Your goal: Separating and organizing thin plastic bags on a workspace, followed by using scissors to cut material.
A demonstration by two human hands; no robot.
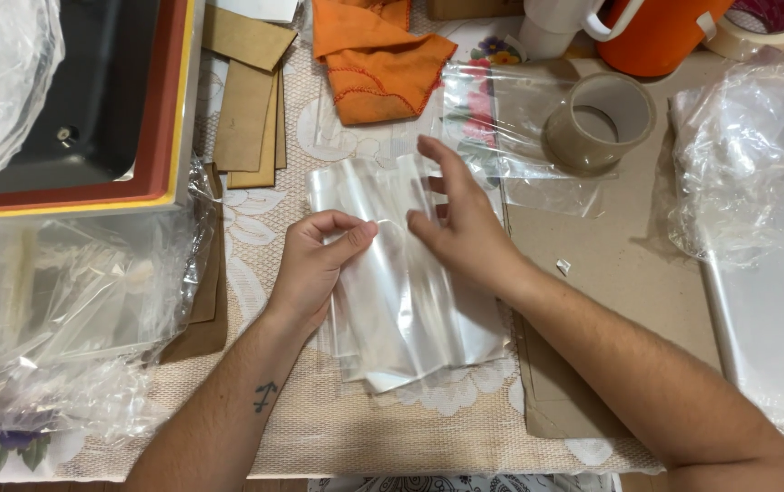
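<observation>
Both hands worked a stack of clear bags [410, 319] at table centre.
Left hand [315, 264] was curled, thumb and forefinger pinching the top bag's edge. Right hand [460, 223] lay mostly open, fingers spread, pressing the stack. Tape roll [600, 123] sat at two o'clock.

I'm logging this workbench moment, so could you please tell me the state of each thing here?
Left hand: pinching the clear plastic bags.
Right hand: fingers spread, pressing on the bags.
Clear plastic bags: lying flat in a stack.
Brown tape roll: lying flat.
Orange cloth: crumpled.
Cardboard pieces: stacked loosely.
</observation>
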